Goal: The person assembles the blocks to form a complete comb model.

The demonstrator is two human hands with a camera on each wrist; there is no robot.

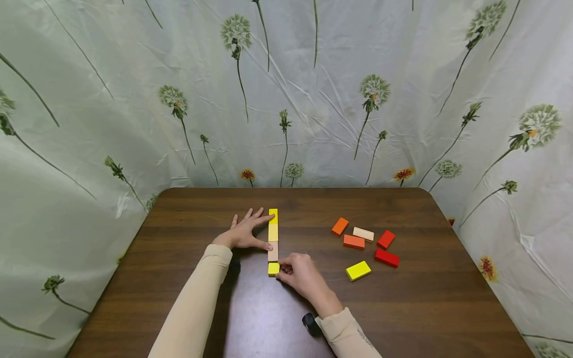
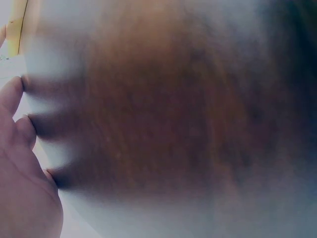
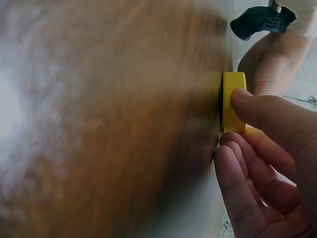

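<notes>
A straight row of blocks runs front to back on the table: a yellow block (image 1: 273, 213) at the far end, a pale yellow block (image 1: 273, 232), then a plain wood block (image 1: 273, 254). My left hand (image 1: 243, 233) spreads its fingers on the row's left side. Its index fingertip touches the far yellow block and its thumb the plain wood block. At the near end, my right hand (image 1: 306, 278) pinches another yellow block (image 3: 234, 101) between thumb and fingers. In the head view this block (image 1: 273, 269) lies in line with the row, at or almost at the wood block.
Loose blocks lie on the brown table (image 1: 425, 308) to the right: two orange blocks (image 1: 354, 242), a plain wood block (image 1: 363, 234), two red blocks (image 1: 387, 258) and a yellow block (image 1: 358, 271). A flower-patterned curtain (image 1: 286, 89) hangs behind the table.
</notes>
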